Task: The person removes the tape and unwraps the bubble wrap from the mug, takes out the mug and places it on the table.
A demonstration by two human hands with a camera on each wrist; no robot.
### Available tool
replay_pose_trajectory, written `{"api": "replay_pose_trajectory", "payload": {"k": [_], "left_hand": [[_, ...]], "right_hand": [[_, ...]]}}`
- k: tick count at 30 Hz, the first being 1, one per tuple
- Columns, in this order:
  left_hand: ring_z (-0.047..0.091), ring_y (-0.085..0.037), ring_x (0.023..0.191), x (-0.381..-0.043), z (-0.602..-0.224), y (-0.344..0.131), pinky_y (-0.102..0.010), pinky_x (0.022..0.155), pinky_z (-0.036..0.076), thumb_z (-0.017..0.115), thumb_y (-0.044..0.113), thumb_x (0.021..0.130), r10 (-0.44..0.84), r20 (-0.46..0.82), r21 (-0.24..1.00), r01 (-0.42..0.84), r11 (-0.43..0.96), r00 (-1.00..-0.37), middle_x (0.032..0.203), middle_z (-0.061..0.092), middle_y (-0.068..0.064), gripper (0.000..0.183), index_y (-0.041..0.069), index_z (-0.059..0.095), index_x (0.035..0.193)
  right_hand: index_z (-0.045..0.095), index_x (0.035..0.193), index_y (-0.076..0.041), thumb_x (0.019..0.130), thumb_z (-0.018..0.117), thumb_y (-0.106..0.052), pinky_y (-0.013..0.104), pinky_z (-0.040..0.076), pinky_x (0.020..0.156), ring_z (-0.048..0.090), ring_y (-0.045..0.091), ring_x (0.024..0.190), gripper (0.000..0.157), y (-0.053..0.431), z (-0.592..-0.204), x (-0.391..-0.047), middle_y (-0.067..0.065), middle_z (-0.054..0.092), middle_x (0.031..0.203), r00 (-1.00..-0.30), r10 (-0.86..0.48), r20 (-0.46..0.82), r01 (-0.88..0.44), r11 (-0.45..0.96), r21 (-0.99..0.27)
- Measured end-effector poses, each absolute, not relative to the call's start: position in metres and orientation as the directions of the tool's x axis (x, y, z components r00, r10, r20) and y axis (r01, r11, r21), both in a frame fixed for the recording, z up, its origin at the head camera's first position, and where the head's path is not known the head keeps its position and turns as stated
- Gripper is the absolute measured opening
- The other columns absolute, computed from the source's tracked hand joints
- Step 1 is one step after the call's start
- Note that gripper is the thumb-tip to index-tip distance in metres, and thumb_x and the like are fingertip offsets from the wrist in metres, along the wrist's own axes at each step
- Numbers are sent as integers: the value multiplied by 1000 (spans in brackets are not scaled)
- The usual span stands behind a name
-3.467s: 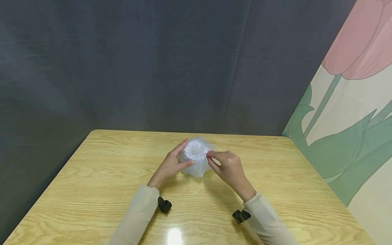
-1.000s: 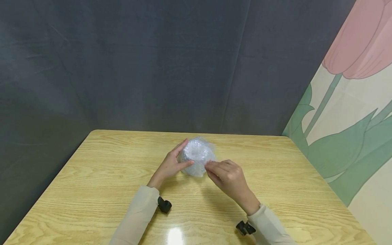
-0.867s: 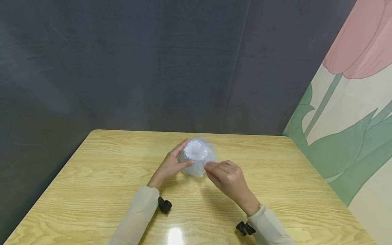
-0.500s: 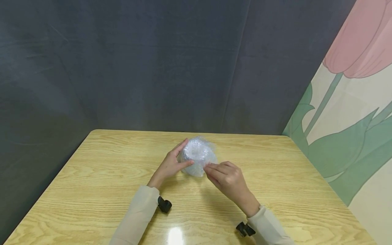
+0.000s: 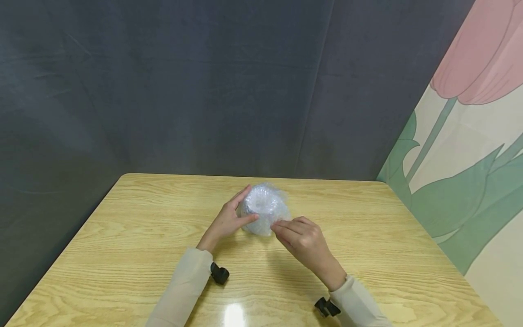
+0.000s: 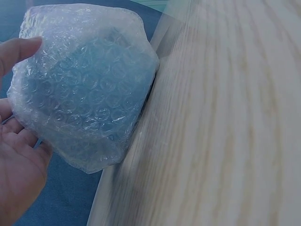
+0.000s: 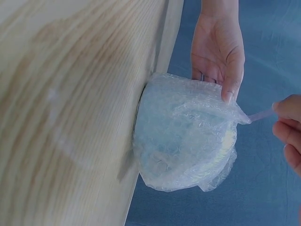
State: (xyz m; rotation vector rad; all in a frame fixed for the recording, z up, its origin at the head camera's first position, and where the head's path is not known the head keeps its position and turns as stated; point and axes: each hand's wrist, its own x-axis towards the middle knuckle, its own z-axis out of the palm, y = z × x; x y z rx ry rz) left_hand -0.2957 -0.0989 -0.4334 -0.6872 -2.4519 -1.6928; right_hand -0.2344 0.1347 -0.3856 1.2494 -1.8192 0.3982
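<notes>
While a rounded bundle of clear, glossy bubble wrap (image 5: 258,202) sits upon a wood-grain table with a pale yellow top (image 5: 163,268), close to the far edge, a person works at it with two bare hands. Loose film flares along the bundle's right side, and what lies inside cannot be made out through the bubbles. From a drawn-up peak of the wrap, a narrow, pale translucent strip (image 7: 262,115) stretches taut to the right hand (image 5: 304,238), which pinches its end between thumb and fingers at the bundle's near right. At the bundle's left, the left hand (image 5: 229,220) grips the wrap, thumb across the near side and fingers reaching round the far left side. Toward the viewer from the bundle, two long beige sleeves (image 5: 181,288) cover the forearms, each with a small black wrist device (image 5: 219,274) at the cuff. Nearer still, a bright white patch of glare (image 5: 234,315) shines on the tabletop. Beyond the bundle rises a dark blue-grey cloth backdrop (image 5: 229,91), faintly creased; well to its right, a cream panel printed with a large pink tulip and green leaves (image 5: 470,181) slants away.
</notes>
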Motion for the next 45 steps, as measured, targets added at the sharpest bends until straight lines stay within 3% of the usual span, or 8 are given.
{"api": "replay_pose_trajectory", "payload": {"k": [12, 18, 24, 31, 34, 37, 41, 45], "left_hand": [[20, -24, 143, -296, -434, -100, -45, 113, 22, 78, 25, 84, 316, 300, 890, 384, 248, -900, 159, 21, -7, 87, 12, 28, 154], [20, -23, 143, -295, -432, -101, -44, 113, 22, 78, 25, 84, 319, 298, 884, 386, 265, -900, 158, 21, -3, 87, 12, 28, 154], [22, -23, 143, -296, -427, -102, -41, 113, 24, 79, 25, 83, 337, 315, 854, 420, 307, -887, 158, 22, -6, 87, 10, 28, 153], [24, -25, 142, -296, -420, -103, -41, 112, 26, 79, 26, 83, 358, 289, 834, 417, 361, -888, 157, 23, -7, 89, 10, 27, 153], [25, -24, 142, -296, -418, -103, -41, 112, 26, 79, 28, 82, 356, 290, 822, 422, 382, -888, 157, 25, -7, 89, 11, 28, 153], [25, -25, 142, -296, -417, -103, -42, 112, 26, 80, 29, 82, 357, 291, 814, 426, 395, -888, 157, 25, -7, 89, 10, 29, 153], [27, -26, 141, -295, -416, -103, -41, 111, 28, 80, 29, 82, 349, 290, 810, 423, 406, -891, 156, 26, -7, 89, 9, 30, 152], [27, -26, 141, -293, -415, -103, -40, 111, 29, 80, 27, 81, 343, 300, 802, 430, 414, -890, 156, 27, -8, 87, 8, 32, 151]], "right_hand": [[76, 89, -1, 97, 58, -12, 27, 55, 64, 70, 17, 72, 22, 134, -389, -234, 8, 73, 87, -122, -599, 791, -870, 448, 205], [75, 89, -1, 103, 47, -17, 27, 55, 64, 70, 17, 72, 36, 135, -388, -234, 8, 73, 87, -117, -594, 796, -869, 449, 208], [75, 90, -1, 103, 47, -18, 28, 56, 65, 70, 17, 73, 36, 136, -385, -235, 8, 73, 87, -121, -590, 798, -871, 449, 200], [75, 91, -1, 89, 68, -8, 29, 56, 66, 70, 17, 75, 10, 138, -382, -236, 9, 73, 90, -127, -598, 792, -876, 442, 194], [75, 91, -1, 82, 73, -5, 29, 56, 67, 70, 18, 75, 10, 138, -380, -237, 9, 73, 89, -125, -599, 791, -875, 442, 197], [75, 90, 0, 88, 69, -7, 29, 56, 67, 70, 18, 74, 9, 138, -379, -238, 9, 73, 88, -125, -593, 795, -881, 435, 186], [75, 90, 0, 98, 57, -14, 29, 56, 66, 70, 18, 73, 24, 137, -378, -239, 9, 73, 87, -139, -576, 805, -891, 428, 153], [75, 90, 0, 100, 53, -18, 29, 56, 65, 70, 18, 72, 29, 138, -376, -239, 8, 73, 86, -149, -561, 814, -895, 427, 130]]}}
